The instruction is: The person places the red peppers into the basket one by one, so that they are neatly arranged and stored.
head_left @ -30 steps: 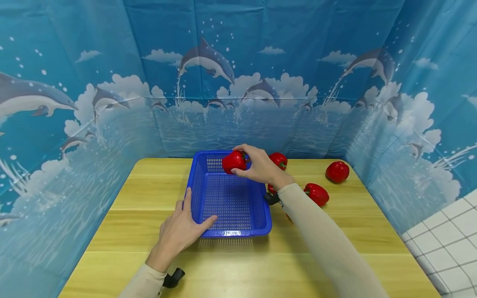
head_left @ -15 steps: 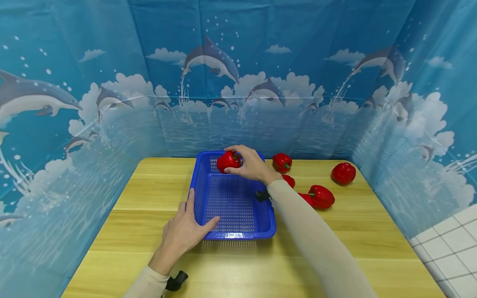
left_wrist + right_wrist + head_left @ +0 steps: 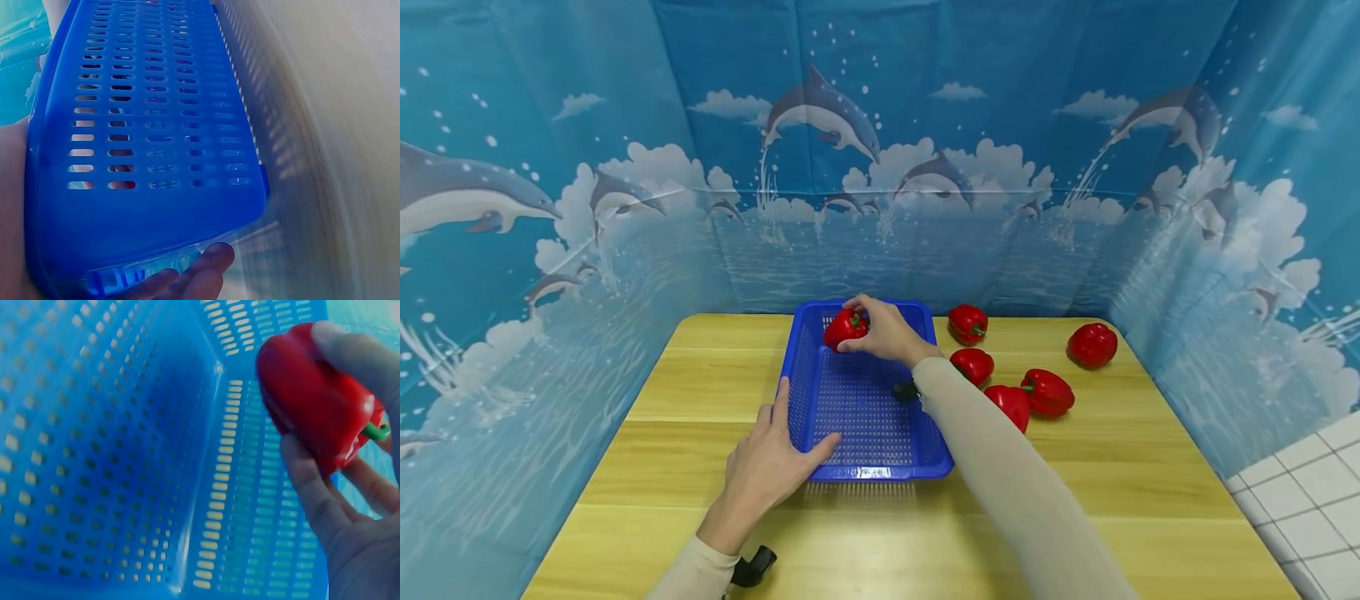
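Fingers (image 3: 303, 481) of right hand (image 3: 887, 333) curled round red pepper (image 3: 845, 328) | left hand (image 3: 767, 467) fingers straight, touching blue basket (image 3: 797, 367)

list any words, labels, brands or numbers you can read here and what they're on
None can be read.
A small pale label on the near rim of the blue basket: too small and blurred to read.
The dolphin backdrop shows pictures only, no lettering.
The red pepper in the right hand and the left hand on the basket's corner carry no markings.
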Demonstrator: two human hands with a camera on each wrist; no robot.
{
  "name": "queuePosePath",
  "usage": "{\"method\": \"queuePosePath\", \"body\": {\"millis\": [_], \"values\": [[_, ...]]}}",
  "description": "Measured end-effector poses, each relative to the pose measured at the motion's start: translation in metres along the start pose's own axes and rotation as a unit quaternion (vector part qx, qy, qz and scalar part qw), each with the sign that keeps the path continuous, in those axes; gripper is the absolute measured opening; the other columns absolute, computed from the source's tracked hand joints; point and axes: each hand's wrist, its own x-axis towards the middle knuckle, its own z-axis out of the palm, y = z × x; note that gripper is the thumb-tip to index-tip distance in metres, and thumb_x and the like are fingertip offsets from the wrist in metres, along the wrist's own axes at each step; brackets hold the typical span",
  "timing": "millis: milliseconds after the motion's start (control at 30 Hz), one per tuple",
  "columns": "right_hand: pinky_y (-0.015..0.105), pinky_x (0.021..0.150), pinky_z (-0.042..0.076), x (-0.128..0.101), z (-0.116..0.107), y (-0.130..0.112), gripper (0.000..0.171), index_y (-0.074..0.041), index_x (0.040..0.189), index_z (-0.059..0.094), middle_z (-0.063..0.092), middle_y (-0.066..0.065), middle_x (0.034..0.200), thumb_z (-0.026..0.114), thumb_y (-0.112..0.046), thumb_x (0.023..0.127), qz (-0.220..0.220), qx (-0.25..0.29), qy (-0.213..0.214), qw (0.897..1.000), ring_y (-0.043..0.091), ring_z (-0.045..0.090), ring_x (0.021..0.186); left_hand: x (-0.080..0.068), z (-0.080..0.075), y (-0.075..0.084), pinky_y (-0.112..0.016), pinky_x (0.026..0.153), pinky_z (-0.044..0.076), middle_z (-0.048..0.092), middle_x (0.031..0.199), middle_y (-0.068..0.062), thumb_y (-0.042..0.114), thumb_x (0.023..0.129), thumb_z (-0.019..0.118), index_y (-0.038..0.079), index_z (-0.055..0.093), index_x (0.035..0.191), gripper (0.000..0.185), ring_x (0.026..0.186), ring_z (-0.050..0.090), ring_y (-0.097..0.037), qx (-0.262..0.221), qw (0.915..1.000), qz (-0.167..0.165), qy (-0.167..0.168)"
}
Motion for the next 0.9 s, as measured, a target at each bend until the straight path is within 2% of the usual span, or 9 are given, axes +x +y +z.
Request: {"method": "queuePosePath", "body": {"millis": [267, 533, 733, 900], "values": [[0.056, 0.119, 0.066, 0.006, 0.011, -0.004, 0.075, -0.015, 0.163, 0.061, 0.069, 0.018, 0.159, 0.097, -0.03, 0.099, 0.037, -0.011, -0.018, 0.999, 0.038, 0.07, 0.145, -0.001, 0.0, 0.001, -0.034, 0.052, 0.048, 0.06, 0.164, -0.028, 0.086, 0.096, 0.074, 0.017, 0.011, 0.19, 0.132, 0.075, 0.062, -0.029, -0.001, 1.0, 0.005, 0.005], [0.056, 0.126, 0.06, 0.008, 0.022, -0.002, 0.078, -0.013, 0.166, 0.059, 0.068, 0.019, 0.161, 0.097, -0.024, 0.099, 0.036, -0.046, -0.043, 0.997, 0.04, 0.066, 0.151, -0.002, 0.003, 0.002, -0.036, 0.056, 0.055, 0.06, 0.164, -0.028, 0.086, 0.096, 0.075, 0.017, 0.012, 0.19, 0.132, 0.081, 0.068, -0.032, 0.003, 0.9999, 0.01, 0.009], [0.054, 0.123, 0.063, 0.006, 0.024, -0.003, 0.076, -0.011, 0.166, 0.06, 0.072, 0.019, 0.159, 0.096, -0.021, 0.099, 0.035, -0.022, -0.056, 0.998, 0.038, 0.073, 0.142, -0.001, 0.004, 0.001, -0.036, 0.058, 0.057, 0.061, 0.163, -0.026, 0.089, 0.096, 0.072, 0.017, 0.012, 0.19, 0.132, 0.083, 0.069, -0.032, -0.001, 0.9999, 0.01, 0.01], [0.054, 0.121, 0.064, 0.007, 0.027, -0.008, 0.069, -0.006, 0.162, 0.062, 0.076, 0.02, 0.152, 0.092, -0.026, 0.103, 0.054, -0.019, -0.058, 0.997, 0.036, 0.076, 0.137, 0.0, 0.002, -0.001, -0.034, 0.055, 0.052, 0.062, 0.161, -0.026, 0.087, 0.096, 0.073, 0.018, 0.012, 0.19, 0.131, 0.079, 0.065, -0.03, -0.006, 0.9999, 0.006, 0.013]]}}
